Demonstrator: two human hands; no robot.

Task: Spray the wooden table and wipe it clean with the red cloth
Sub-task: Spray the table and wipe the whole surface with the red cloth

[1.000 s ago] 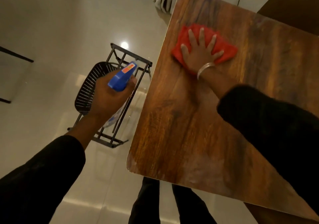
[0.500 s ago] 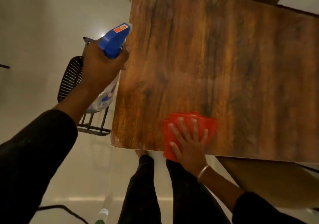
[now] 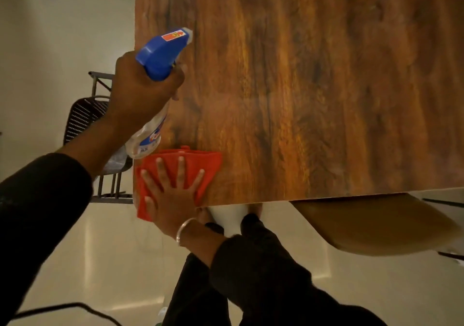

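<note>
The wooden table (image 3: 313,87) fills the upper right of the head view. My right hand (image 3: 173,197) lies flat with fingers spread on the red cloth (image 3: 203,165), pressing it onto the table's near left corner; part of the cloth hangs over the edge. My left hand (image 3: 140,94) grips the spray bottle (image 3: 163,52), blue trigger head up, nozzle pointing right over the table's left edge. The bottle's clear body hangs below my fist, just above the cloth.
A black metal rack with a dark mesh basket (image 3: 82,117) stands on the pale tiled floor left of the table. A lower brown surface (image 3: 376,225) sticks out under the table's near right edge. My legs (image 3: 200,288) stand at the near edge. A black cable (image 3: 62,308) lies bottom left.
My right hand slid the red cloth from the far left of the table down to the near edge, then left to the corner. My left hand brought the spray bottle over the table's left edge.
</note>
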